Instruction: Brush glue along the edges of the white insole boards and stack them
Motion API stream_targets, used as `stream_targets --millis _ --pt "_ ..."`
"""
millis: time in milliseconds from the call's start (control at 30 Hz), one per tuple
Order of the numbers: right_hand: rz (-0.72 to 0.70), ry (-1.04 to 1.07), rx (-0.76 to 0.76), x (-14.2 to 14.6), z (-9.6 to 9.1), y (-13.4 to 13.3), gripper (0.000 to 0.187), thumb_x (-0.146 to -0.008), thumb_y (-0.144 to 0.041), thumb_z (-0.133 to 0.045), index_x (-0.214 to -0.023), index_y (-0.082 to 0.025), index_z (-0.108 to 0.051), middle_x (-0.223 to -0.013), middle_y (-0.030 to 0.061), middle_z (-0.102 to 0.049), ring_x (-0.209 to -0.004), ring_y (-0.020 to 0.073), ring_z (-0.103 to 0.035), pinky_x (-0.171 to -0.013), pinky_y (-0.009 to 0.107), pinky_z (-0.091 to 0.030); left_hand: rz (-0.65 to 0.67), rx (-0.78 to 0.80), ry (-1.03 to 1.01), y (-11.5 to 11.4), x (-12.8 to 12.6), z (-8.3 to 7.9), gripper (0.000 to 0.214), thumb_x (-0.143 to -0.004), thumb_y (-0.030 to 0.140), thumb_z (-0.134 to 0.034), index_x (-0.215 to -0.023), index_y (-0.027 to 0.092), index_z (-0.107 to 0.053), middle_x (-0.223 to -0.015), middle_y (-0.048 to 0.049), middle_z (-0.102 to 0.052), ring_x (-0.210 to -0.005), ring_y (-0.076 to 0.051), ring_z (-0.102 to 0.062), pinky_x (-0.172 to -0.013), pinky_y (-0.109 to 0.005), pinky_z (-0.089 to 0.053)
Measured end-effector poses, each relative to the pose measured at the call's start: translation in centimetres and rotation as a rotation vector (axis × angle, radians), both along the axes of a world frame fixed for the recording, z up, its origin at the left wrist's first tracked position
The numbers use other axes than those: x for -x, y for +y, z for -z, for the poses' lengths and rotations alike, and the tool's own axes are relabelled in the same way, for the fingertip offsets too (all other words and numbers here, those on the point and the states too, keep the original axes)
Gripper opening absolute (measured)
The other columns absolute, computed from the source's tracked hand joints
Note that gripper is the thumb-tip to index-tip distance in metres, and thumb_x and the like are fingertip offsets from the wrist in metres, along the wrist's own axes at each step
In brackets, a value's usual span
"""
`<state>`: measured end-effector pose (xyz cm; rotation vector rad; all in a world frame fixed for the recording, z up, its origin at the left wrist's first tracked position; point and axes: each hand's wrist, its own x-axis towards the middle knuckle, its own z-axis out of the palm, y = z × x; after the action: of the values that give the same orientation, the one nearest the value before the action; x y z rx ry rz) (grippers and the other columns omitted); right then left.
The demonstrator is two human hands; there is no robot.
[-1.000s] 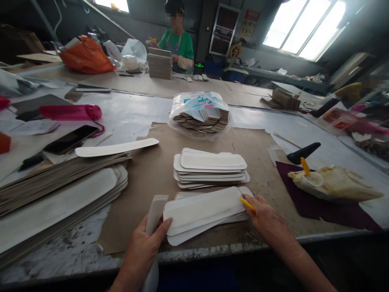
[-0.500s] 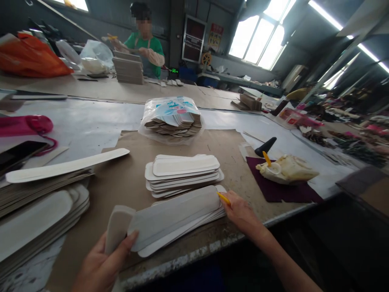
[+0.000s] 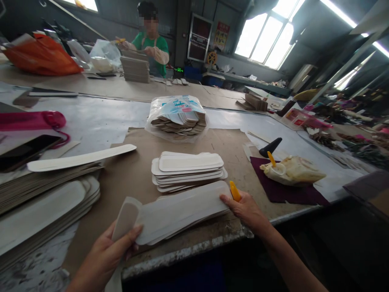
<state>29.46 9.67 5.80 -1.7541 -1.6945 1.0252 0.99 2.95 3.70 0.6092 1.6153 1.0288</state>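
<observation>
My left hand is closed on the left end of a long, pale cardboard strip, thumb on top. Between its thumb and fingers a rounded grey-white piece also stands up. At the strip's far right end, my right hand pinches the corner while holding a small yellow spreader that points upward. More strips lie fanned under the held one, near the table edge. Just behind is a stack of white strips with rounded ends.
Taller strip stacks fill the left side, near a phone and pink pouch. A plastic bag of pieces lies ahead. At right, a glue-stained container rests on dark cloth. A co-worker stands across the table.
My right hand has shifted its grip: the yellow spreader, earlier lying against the strip's end, now points up, and the thumb presses the strip. The strip's right end is slightly raised.
</observation>
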Motion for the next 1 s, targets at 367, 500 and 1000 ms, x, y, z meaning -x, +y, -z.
stream_targets --millis 367,500,1000 --pt "0.127 0.462 0.27 0.7 -0.1 -1.7 0.037 -0.069 -0.05 -0.063 -0.062 -0.017 -0.047 -0.045 -0.0072 -0.035 -0.04 0.0045 -0.027 -0.038 0.019 -0.019 0.012 0.08 -0.261 -0.7 0.9 0.3 0.04 -0.053 0.046 -0.077 -0.071 0.015 -0.059 -0.055 0.0022 -0.052 -0.048 -0.01 -0.045 -0.045 -0.019 -0.036" --pt "0.194 0.696 0.376 1.2 0.5 -2.5 0.038 -0.068 -0.049 -0.065 -0.062 -0.018 -0.044 -0.042 -0.0089 -0.03 -0.039 0.0034 -0.022 -0.038 0.018 -0.017 0.007 0.132 -0.434 -0.8 1.0 0.6 0.037 -0.053 0.04 -0.078 -0.071 0.015 -0.059 -0.056 0.0003 -0.055 -0.048 -0.013 -0.049 -0.045 -0.023 -0.039" --pt "0.237 0.405 0.305 1.3 1.3 -2.7 0.042 -0.064 -0.055 -0.065 -0.061 -0.017 -0.047 -0.049 -0.0065 -0.037 -0.042 0.0048 -0.029 -0.039 0.02 -0.023 -0.003 0.037 -0.287 -0.9 1.9 1.1 0.038 -0.056 0.045 -0.075 -0.061 0.013 -0.056 -0.048 0.0036 -0.049 -0.044 -0.006 -0.037 -0.042 -0.016 -0.03"
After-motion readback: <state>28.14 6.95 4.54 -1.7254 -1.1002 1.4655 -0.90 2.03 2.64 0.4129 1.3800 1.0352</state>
